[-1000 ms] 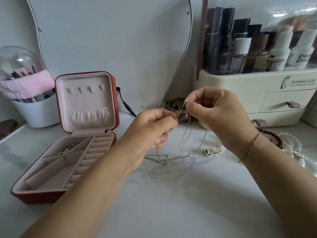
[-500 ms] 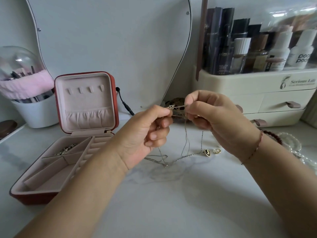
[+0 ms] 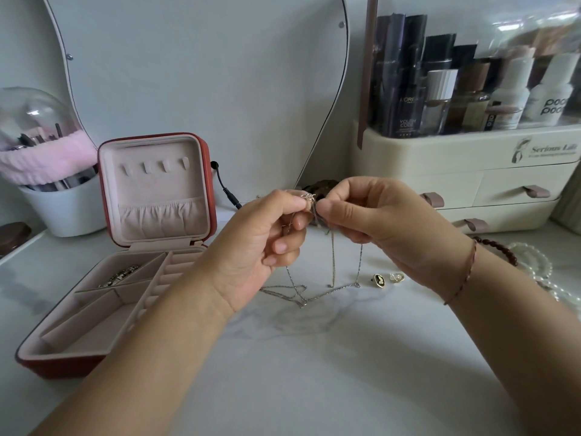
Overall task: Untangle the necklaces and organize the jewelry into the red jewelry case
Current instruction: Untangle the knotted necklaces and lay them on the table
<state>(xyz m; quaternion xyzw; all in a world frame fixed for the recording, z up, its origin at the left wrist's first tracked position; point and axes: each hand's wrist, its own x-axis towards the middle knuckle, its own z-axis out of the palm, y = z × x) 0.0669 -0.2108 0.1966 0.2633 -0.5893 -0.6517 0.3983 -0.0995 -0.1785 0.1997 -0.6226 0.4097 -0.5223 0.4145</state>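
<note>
Where fingers pinch, necklace knot sits between.

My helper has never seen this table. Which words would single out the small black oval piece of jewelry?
Find the cream drawer organiser on the right of the marble table. In front of it, by the right hand, two small pieces lie side by side. The black oval piece is the left one, dark-faced, unlike the pale piece beside it.
</note>
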